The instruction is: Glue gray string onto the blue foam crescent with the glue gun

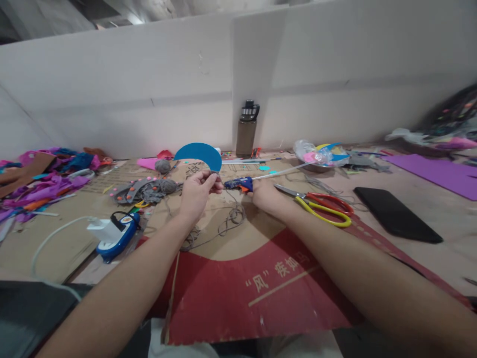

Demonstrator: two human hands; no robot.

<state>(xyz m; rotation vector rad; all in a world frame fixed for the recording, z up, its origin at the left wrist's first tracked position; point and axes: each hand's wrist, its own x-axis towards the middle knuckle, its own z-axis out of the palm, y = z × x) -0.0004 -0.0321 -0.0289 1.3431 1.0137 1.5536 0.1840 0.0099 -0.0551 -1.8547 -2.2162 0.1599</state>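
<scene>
My left hand [199, 191] is closed in a pinch on the lower end of a blue curved paper piece [199, 153], which stands up above the fingers. Grey yarn [234, 216] trails down from near these fingertips and lies in loose loops on the cardboard. Close by on the right, my right hand [266, 196] is wrapped round a blue glue gun [240, 183], its nozzle pointing at the left hand. A clear glue stick [281, 171] sticks out of its back. Scissors [324, 206] with red and yellow handles lie beside my right forearm.
A red-printed cardboard sheet [223, 298] covers the table in front. A power strip [119, 238] with a plugged charger sits left, a black phone [397, 214] right. Behind stand a bottle [246, 132] and a bowl of scraps [316, 166]. Coloured scraps [48, 184] pile up far left.
</scene>
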